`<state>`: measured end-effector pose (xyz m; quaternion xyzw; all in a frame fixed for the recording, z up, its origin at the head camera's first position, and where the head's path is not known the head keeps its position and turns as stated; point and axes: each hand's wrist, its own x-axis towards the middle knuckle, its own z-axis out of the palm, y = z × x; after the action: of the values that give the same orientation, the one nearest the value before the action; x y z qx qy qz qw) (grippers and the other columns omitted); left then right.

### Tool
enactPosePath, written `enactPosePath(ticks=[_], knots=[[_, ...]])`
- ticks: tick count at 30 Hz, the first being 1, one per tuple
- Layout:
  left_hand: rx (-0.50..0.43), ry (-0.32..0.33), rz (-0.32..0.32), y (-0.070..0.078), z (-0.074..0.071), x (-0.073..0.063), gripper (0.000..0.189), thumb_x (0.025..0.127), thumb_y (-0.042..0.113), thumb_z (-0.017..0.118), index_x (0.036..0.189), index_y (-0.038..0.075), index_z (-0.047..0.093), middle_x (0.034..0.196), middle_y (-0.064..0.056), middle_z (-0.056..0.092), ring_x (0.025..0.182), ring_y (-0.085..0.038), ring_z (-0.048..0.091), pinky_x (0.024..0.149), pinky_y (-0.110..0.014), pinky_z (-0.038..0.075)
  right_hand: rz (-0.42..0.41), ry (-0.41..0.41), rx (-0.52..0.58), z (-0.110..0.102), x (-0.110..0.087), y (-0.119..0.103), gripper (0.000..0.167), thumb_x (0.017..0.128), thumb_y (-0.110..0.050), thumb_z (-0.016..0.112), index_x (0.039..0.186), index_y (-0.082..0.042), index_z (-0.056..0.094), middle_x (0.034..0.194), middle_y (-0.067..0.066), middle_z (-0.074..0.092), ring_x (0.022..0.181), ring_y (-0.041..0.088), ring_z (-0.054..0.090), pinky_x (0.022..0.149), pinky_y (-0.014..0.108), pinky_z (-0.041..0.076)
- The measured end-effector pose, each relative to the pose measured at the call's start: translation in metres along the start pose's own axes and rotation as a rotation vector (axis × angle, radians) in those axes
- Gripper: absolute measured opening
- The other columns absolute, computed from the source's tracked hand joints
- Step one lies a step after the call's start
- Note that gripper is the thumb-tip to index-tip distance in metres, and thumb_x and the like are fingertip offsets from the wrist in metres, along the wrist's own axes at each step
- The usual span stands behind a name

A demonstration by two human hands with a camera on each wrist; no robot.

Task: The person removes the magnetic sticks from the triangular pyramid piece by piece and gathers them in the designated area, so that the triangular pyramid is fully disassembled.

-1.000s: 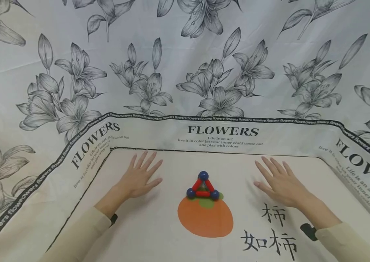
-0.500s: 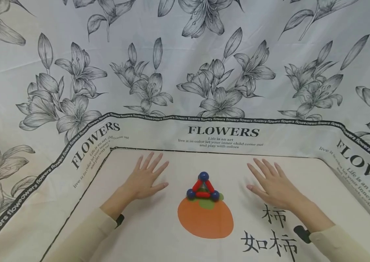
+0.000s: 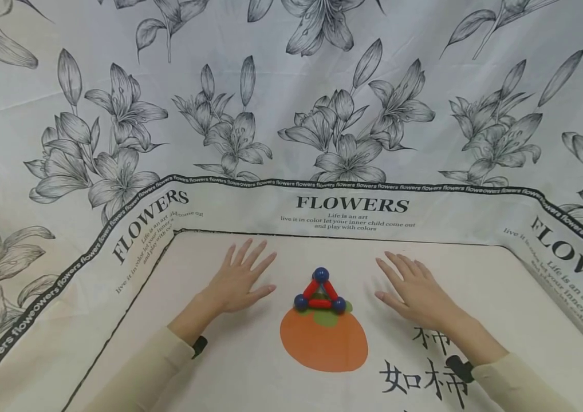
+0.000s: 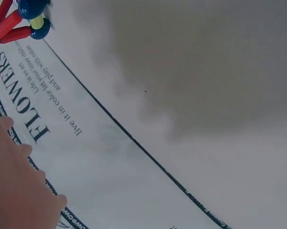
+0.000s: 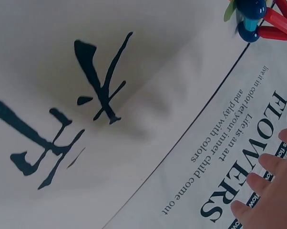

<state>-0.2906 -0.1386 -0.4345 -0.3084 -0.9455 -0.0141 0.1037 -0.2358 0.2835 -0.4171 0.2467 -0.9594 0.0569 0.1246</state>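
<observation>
A toy frame of magnetic sticks and balls [image 3: 319, 304] stands between my hands, at the top of the printed persimmon. Its red sticks and blue balls form a triangle facing up. A yellow stick shows lower on the toy frame [image 4: 7, 24] in the left wrist view, and a light-blue one on the toy frame [image 5: 276, 21] in the right wrist view. Left of it, my left hand [image 3: 240, 280] is spread, palm down, holding nothing. On the other side my right hand [image 3: 412, 292] is likewise spread and apart from the toy. Whether either palm touches the cloth, I cannot tell.
A pale cloth [image 3: 219, 360] covers the table, printed with an orange persimmon [image 3: 324, 343] and black characters [image 3: 422, 377]. Behind it rises a white curtain [image 3: 291, 114] with grey lilies. A dark band [image 3: 456, 366] sits at the right wrist.
Both hands have moved inward, the left one to the right and the right one to the left, closer to the toy frame. The toy frame stays where it was.
</observation>
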Motion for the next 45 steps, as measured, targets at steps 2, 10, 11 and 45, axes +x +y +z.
enactPosePath(ticks=[2,10,11,45], knots=[[0.001,-0.006,-0.006,0.002,0.001,0.002,0.075,0.102,0.066,0.039,0.164,0.027,0.023,0.172,-0.006,0.010,0.157,-0.040,0.002,0.120,-0.067,0.004,-0.009,0.018,0.015,0.004,0.002,-0.003,0.071,0.102,-0.046,0.058,0.157,-0.007,0.036,0.162,0.022,0.031,0.146,0.045,0.028,0.117,0.064,0.020],[-0.027,0.000,-0.020,0.009,0.002,0.006,0.076,0.101,0.067,0.039,0.164,0.028,0.024,0.172,-0.006,0.013,0.156,-0.040,0.007,0.120,-0.067,0.008,0.007,0.013,0.065,0.013,0.011,-0.015,0.073,0.100,-0.043,0.063,0.158,-0.007,0.036,0.161,0.021,0.033,0.145,0.044,0.031,0.116,0.065,0.024],[-0.033,0.002,-0.018,0.010,0.002,0.007,0.076,0.101,0.068,0.040,0.164,0.028,0.025,0.172,-0.006,0.013,0.156,-0.040,0.007,0.120,-0.067,0.008,0.013,0.012,0.077,0.014,0.012,-0.016,0.073,0.100,-0.042,0.064,0.157,-0.007,0.036,0.161,0.020,0.033,0.145,0.044,0.032,0.116,0.065,0.024],[-0.617,0.097,0.044,0.046,0.009,0.053,0.044,0.102,0.031,0.065,0.143,0.017,0.057,0.140,-0.001,0.058,0.128,-0.022,0.056,0.107,-0.040,0.047,0.080,0.011,0.584,0.038,0.036,-0.047,0.041,0.094,-0.019,0.074,0.129,0.000,0.065,0.120,0.016,0.069,0.099,0.025,0.066,0.086,0.044,0.055]])
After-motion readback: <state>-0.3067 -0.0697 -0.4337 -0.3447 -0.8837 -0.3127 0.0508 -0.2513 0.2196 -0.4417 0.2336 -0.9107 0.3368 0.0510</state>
